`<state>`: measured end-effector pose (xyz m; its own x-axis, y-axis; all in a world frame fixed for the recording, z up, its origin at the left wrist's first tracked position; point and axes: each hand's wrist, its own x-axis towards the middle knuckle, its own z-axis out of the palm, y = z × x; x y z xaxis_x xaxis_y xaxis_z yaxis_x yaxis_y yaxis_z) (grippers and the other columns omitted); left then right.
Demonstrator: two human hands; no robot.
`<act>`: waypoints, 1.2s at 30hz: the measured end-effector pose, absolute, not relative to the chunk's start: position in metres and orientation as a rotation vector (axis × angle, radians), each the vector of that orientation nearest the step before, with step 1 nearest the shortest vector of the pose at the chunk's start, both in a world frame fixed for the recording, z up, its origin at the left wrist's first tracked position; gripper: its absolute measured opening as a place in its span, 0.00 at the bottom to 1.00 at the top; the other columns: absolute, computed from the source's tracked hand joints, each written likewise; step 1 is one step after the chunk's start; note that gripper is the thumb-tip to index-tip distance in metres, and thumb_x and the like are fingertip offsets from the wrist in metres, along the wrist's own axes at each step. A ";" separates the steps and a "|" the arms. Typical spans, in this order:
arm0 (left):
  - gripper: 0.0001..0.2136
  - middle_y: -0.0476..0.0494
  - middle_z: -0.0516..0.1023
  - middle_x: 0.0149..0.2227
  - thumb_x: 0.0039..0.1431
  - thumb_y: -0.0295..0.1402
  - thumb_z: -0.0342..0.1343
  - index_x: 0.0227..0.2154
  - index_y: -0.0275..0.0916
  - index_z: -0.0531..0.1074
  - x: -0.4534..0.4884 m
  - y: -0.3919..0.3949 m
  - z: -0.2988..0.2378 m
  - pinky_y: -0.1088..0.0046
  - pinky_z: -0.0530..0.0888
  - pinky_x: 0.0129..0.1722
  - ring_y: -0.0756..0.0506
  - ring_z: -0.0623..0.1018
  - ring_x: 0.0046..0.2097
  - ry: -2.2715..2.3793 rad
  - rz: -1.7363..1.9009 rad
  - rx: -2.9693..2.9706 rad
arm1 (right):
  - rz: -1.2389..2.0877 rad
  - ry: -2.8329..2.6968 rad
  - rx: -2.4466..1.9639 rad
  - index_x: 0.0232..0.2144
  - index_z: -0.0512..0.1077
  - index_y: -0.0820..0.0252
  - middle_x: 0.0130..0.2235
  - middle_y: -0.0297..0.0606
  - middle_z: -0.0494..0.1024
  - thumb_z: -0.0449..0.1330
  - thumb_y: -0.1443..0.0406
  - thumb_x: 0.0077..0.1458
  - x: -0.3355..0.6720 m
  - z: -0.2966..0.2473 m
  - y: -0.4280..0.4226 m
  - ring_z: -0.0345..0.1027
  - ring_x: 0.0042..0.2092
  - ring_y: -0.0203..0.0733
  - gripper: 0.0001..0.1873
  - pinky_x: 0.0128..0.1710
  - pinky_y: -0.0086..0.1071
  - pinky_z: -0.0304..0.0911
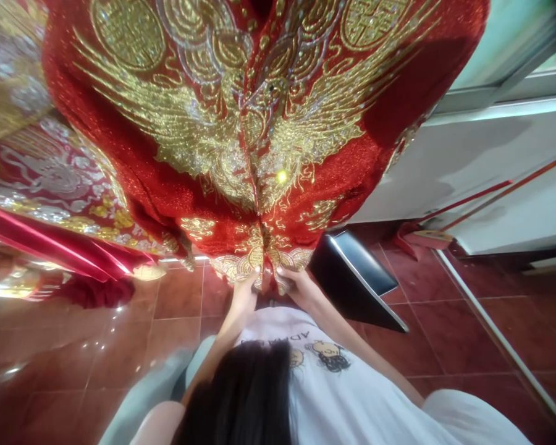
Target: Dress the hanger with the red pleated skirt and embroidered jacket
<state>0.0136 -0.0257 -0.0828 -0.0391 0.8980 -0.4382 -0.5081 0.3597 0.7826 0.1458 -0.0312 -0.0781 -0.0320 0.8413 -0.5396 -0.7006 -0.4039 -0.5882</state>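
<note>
A red jacket [315,204] with gold phoenix-like embroidery and beading hangs in front of me, its front edges meeting along the middle. At the bottom, my left hand [246,289] grips the scalloped gold hem just left of the front opening. My right hand [297,285] pinches the same hem on the other side of the opening. Both thumbs lie on top of the cloth, while the other fingers are mostly hidden behind it. A narrow gap shows between the two hem edges.
More embroidered red garments [50,167] hang at the left, above a shiny red cloth [74,253]. A black angular object [352,272] stands right of my hands. Farther right are a red dustpan [408,238] and a pale pole [495,334] on the tiled floor [463,346].
</note>
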 end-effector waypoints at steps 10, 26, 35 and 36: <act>0.12 0.42 0.82 0.34 0.46 0.32 0.67 0.34 0.36 0.75 0.021 -0.026 -0.090 0.60 0.75 0.52 0.40 0.80 0.46 1.094 1.181 0.336 | 1.668 -0.185 -1.006 0.38 0.71 0.59 0.33 0.33 0.79 0.72 0.69 0.31 0.140 -0.075 -0.035 0.74 0.31 0.40 0.27 0.31 0.33 0.71; 0.24 0.42 0.82 0.41 0.45 0.33 0.70 0.47 0.37 0.73 0.022 -0.022 -0.095 0.61 0.75 0.52 0.41 0.81 0.46 1.220 1.266 0.323 | 1.653 -0.223 -1.056 0.37 0.70 0.60 0.31 0.34 0.78 0.73 0.66 0.32 0.134 -0.066 -0.034 0.74 0.31 0.41 0.26 0.30 0.32 0.71; 0.23 0.42 0.82 0.38 0.46 0.36 0.70 0.45 0.37 0.74 0.023 -0.022 -0.096 0.61 0.77 0.49 0.41 0.81 0.44 1.327 1.231 0.334 | 1.564 -0.127 -1.134 0.32 0.70 0.61 0.28 0.35 0.78 0.73 0.69 0.30 0.127 -0.057 -0.035 0.74 0.31 0.42 0.23 0.26 0.30 0.69; 0.23 0.42 0.82 0.37 0.46 0.37 0.70 0.45 0.36 0.74 0.023 -0.023 -0.097 0.62 0.77 0.47 0.41 0.82 0.43 1.340 1.215 0.335 | 1.548 -0.106 -1.149 0.32 0.70 0.61 0.28 0.35 0.77 0.73 0.69 0.29 0.126 -0.056 -0.035 0.74 0.30 0.42 0.23 0.25 0.30 0.68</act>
<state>0.0233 -0.0225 -0.0966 -0.2237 0.8046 -0.5500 -0.4686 0.4060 0.7846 0.1263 -0.0354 -0.0563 0.1263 0.7947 -0.5937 -0.7060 -0.3484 -0.6166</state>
